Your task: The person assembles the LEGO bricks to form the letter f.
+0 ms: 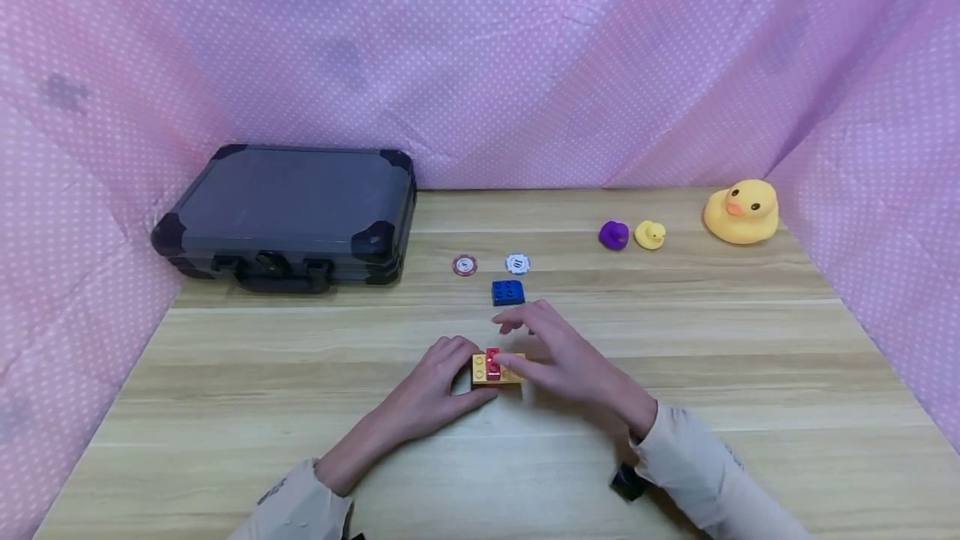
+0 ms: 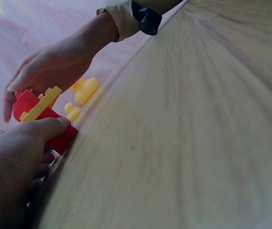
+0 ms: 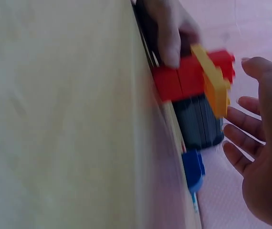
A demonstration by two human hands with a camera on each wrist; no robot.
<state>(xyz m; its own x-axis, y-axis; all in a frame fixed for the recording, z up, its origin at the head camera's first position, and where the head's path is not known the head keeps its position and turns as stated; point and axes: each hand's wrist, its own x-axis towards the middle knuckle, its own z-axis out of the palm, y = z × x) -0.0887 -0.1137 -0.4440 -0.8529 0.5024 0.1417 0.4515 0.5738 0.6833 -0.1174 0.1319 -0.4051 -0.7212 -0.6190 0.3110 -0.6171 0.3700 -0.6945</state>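
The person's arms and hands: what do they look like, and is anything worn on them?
Both the left hand and right hand are ungloved. The left sleeve and right sleeve are long and beige, each with a dark marking too small to read. A blocky black object sits at the right cuff.

You have a grey case (image 1: 285, 198) with black corners, its handle toward you. Beneath the case you have a wooden table (image 1: 262, 357); behind it, pink dotted cloth (image 1: 510, 65). Right of the case you will note a red chip (image 1: 464, 265) and a white chip (image 1: 517, 263); farther right of it, a purple duck (image 1: 613, 235), a small yellow duck (image 1: 649, 235) and, farthest, a large yellow duck (image 1: 742, 215).
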